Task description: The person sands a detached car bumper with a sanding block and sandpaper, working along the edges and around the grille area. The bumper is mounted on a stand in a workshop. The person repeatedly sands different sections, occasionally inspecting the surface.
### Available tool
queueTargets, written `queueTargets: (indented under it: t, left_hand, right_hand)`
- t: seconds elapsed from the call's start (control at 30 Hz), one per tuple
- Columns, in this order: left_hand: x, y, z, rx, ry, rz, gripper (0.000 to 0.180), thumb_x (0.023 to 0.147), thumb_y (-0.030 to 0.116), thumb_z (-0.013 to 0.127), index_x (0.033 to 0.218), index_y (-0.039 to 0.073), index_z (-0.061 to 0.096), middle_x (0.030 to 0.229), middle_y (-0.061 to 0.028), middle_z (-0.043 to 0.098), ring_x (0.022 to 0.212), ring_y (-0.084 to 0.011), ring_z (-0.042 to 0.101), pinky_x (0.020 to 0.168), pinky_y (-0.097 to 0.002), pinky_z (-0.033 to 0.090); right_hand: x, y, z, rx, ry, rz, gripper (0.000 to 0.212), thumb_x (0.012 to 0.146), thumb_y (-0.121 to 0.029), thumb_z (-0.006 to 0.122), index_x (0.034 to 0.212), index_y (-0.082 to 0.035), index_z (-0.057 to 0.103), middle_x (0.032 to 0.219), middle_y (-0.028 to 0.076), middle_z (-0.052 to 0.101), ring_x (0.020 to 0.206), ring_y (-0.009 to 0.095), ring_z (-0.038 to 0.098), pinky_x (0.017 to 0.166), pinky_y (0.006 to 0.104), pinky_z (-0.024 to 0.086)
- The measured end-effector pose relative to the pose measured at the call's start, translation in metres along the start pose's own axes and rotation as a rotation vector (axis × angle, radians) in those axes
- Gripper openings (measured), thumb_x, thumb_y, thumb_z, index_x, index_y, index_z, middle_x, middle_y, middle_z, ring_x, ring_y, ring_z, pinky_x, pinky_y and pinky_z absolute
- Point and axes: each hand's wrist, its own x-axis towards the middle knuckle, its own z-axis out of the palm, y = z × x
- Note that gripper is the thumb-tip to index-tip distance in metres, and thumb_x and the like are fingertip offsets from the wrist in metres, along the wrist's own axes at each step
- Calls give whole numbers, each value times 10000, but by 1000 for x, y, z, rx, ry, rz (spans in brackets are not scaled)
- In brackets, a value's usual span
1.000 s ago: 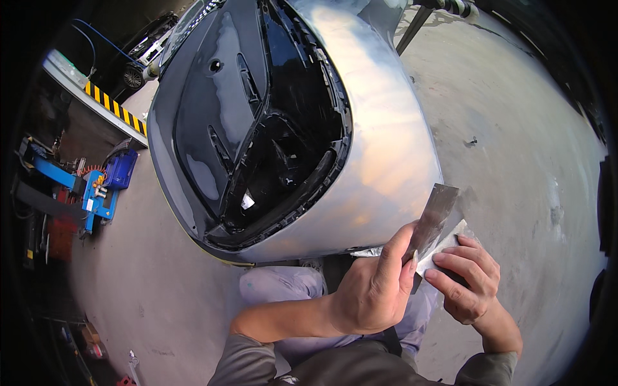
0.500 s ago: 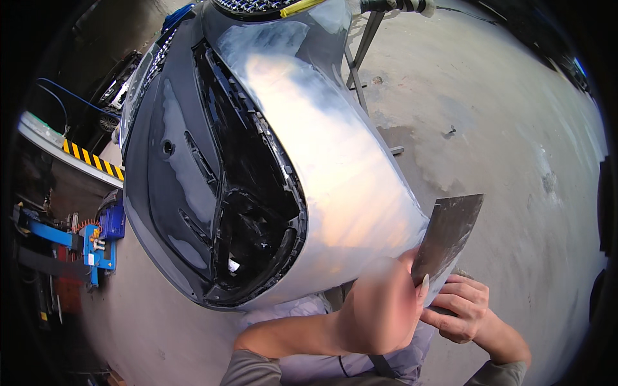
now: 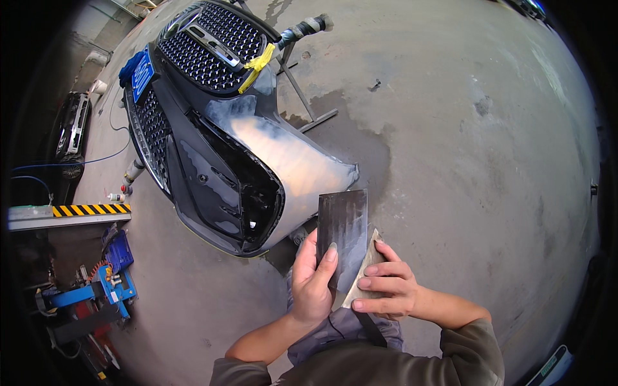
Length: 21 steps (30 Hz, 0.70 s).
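Note:
My left hand [image 3: 311,283] pinches a dark grey rectangular sheet of sandpaper [image 3: 343,235], thumb on its face; the surface carries pale smears. My right hand [image 3: 391,289] is closed on a beige, roughly triangular piece of paper [image 3: 360,273], its fingers lying across it. That piece sits against the sheet's lower right edge; I cannot tell whether the two are joined. Just beyond my hands stands a car bumper [image 3: 309,174], dark with a broad whitish sanded patch and a black headlamp-like opening [image 3: 261,199]. Neither hand touches the bumper.
A metal stand leg [image 3: 318,121] props the bumper. Its grille [image 3: 212,48] has yellow tape [image 3: 257,64]. At left are a yellow-black striped beam [image 3: 93,210], blue equipment [image 3: 116,286] and a hose [image 3: 96,161]. A dark wet patch [image 3: 360,141] marks the concrete floor.
My view has drawn back from the bumper, bringing its grille into sight. My hands have come away from its corner; the sheet is turned flatter, and the beige piece now shows in my right hand.

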Motion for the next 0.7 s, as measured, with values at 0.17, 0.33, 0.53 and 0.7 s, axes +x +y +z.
queueTargets:
  t: [0.17, 0.33, 0.53, 0.7]
  left_hand:
    - [-76, 57, 54, 132, -174, 28, 442, 1092, 86, 516, 1504, -57, 444, 1437, -141, 596, 1301, -180, 580, 1141, -358, 439]
    - [-133, 60, 76, 123, -393, -137, 442, 1094, 97, 542, 1501, -42, 439, 1379, -136, 638, 1235, -192, 638, 1099, -362, 492]
    - [-208, 81, 89, 203, -783, -112, 469, 1106, 55, 525, 1536, -74, 388, 1424, -135, 602, 1271, -168, 590, 1120, -316, 430]
    - [-268, 74, 78, 755, -1029, 194, 476, 1112, 49, 504, 1545, -80, 358, 1424, -148, 559, 1265, -189, 558, 1106, -309, 421]
  right_hand:
    - [33, -100, -72, -222, -160, -49, 320, 887, -170, 744, 1191, -171, 844, 1232, 75, 724, 1135, 256, 660, 1171, 616, 458]
    - [5, -207, -103, -522, -123, 77, 364, 910, -172, 697, 1257, -164, 809, 1222, 65, 721, 1138, 238, 669, 1147, 596, 482]
    - [-46, -371, -83, -990, -112, 453, 389, 817, -26, 707, 1170, -143, 821, 1189, 81, 738, 1118, 257, 709, 1110, 568, 520]
    - [-66, -487, -37, -1091, 190, 595, 358, 791, -75, 726, 1133, -132, 815, 1147, 79, 754, 1070, 270, 729, 1041, 540, 563]
